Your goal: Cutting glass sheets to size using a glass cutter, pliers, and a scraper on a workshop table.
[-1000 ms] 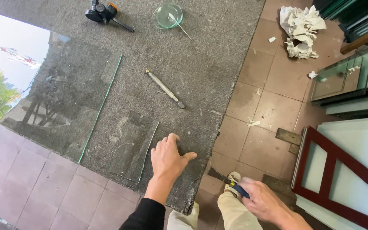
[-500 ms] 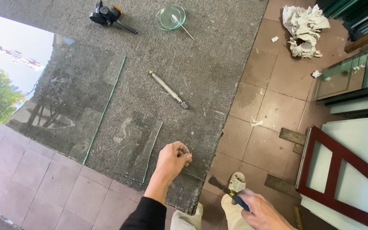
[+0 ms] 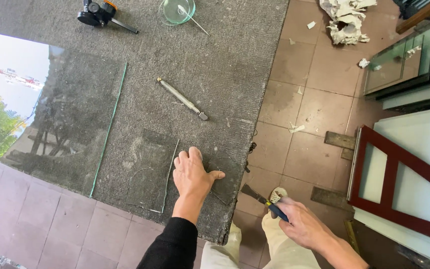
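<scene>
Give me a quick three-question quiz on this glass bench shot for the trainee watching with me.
1. True or false: the left hand lies flat on the grey mat, beside the small glass pane.
2. What does the right hand grip?
   A. a blue-handled scraper
   B. a hammer
   C. a tape measure
3. Fill in: the long metal glass cutter lies on the mat, ____ by either hand.

Key:
1. True
2. A
3. untouched
</scene>
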